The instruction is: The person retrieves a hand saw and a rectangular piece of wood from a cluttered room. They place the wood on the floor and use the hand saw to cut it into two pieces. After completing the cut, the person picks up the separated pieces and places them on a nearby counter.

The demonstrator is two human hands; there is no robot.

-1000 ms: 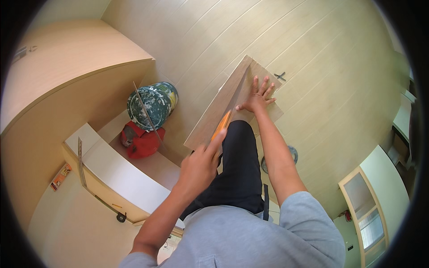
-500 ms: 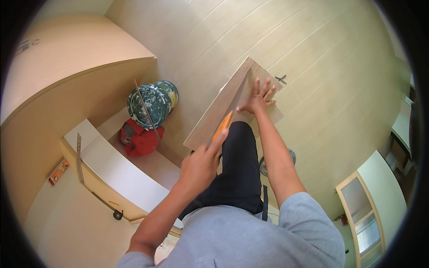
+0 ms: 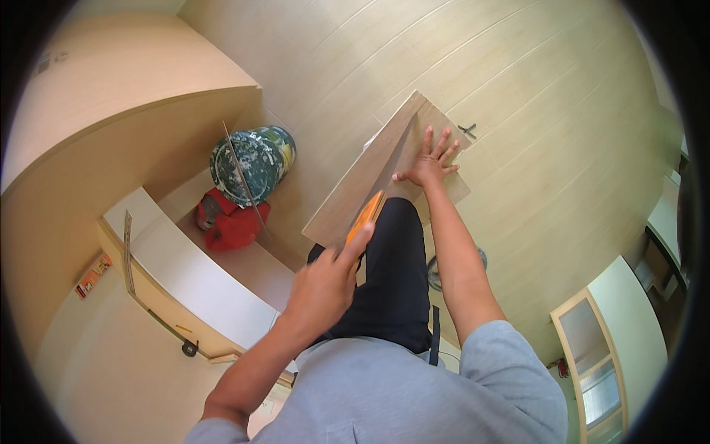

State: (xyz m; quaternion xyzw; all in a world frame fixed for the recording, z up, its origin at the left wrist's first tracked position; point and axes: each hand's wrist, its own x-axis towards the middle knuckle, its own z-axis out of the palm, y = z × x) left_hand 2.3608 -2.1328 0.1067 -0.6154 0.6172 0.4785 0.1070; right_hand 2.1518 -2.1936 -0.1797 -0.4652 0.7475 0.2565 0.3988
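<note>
Left grip (image 3: pixel 324 285) closed around orange saw handle (image 3: pixel 365 220); right grip (image 3: pixel 427 168), spread, pressed onto board (image 3: pixel 362 177), apparently to steady it.

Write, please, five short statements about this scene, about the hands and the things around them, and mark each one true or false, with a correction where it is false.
1. The left hand grips the orange handle of a saw. True.
2. The right hand is closed in a fist. False: it lies with spread fingers on the board.
3. A red cloth-like thing lies beside a green bucket with white stains. True.
4. The black tape measure lies on the board. False: it is away from the board, at the lower left of the picture.
5. The person wears a grey shirt. True.
</note>
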